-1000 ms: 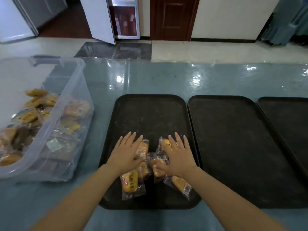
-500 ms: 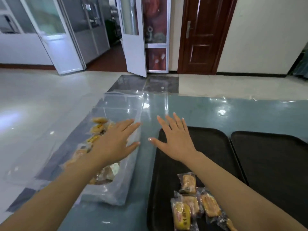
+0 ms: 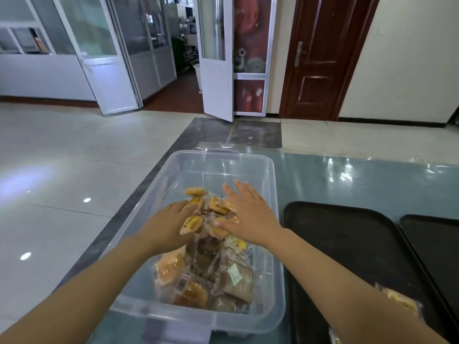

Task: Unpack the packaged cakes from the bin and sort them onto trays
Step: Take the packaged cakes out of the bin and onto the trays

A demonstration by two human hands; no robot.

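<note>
Reaching into the bin [image 3: 269,244], your hands flank the cakes [image 3: 211,244], which lie heaped between and below them. Your left hand [image 3: 169,227] touches the pile's left side, fingers hidden, so I cannot tell its grip. Your right hand [image 3: 248,217] lies flat, fingers spread. The tray [image 3: 347,244] waits to your right.

Room surroundings, non-task items only.
Glossy blue-grey tabletop [image 3: 360,180] in foreground; pale polished tile floor [image 3: 62,155] beyond, with dark grey stone strip [image 3: 255,132]. Dark brown panelled wooden door [image 3: 323,58], closed, at right of white-framed glazed door [image 3: 216,58], standing ajar. Cream wall [image 3: 407,58] far right.
</note>
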